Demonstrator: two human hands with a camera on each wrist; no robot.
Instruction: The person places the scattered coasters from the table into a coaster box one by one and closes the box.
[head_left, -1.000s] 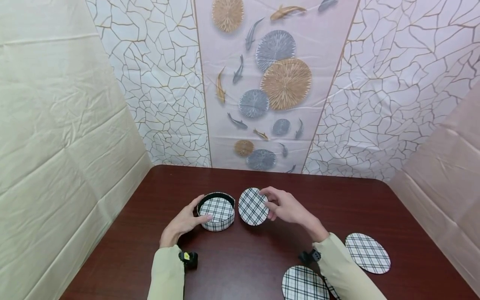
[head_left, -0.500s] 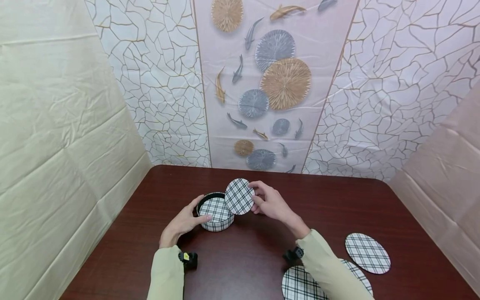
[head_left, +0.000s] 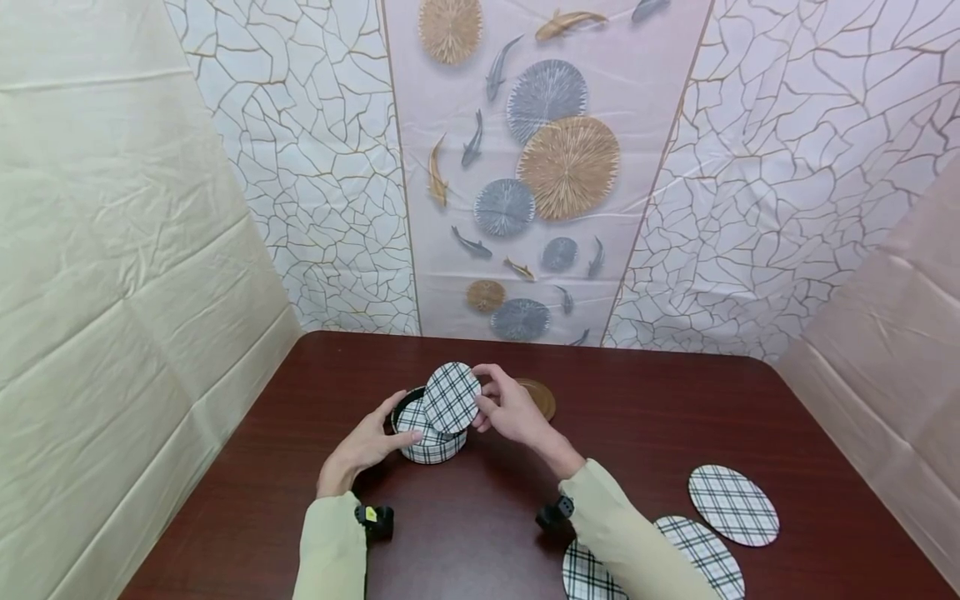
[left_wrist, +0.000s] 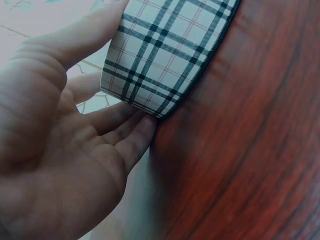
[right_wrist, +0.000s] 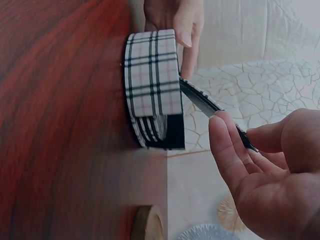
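Observation:
A round plaid holder box [head_left: 429,450] stands on the dark wooden table [head_left: 675,417], with plaid coasters stacked inside. My left hand [head_left: 367,442] grips its left side, thumb on the near wall and fingers behind; the left wrist view shows the box wall [left_wrist: 170,55] between thumb and fingers [left_wrist: 132,132]. My right hand [head_left: 510,412] pinches a round plaid coaster [head_left: 452,397], tilted, its lower edge over the box opening. In the right wrist view the coaster [right_wrist: 210,107] is seen edge-on, leaning on the box [right_wrist: 152,90] rim, with my right hand [right_wrist: 250,165] holding it.
A brown round disc [head_left: 542,398] lies flat just behind my right hand. Three plaid coasters lie near the front right: one [head_left: 733,505], one [head_left: 705,554] and one [head_left: 588,575] partly under my sleeve. Patterned walls close the table's far and side edges.
My right hand has carried the plaid coaster left, from beside the box to over its opening. The brown disc behind it has come into view. My left hand has stayed on the box.

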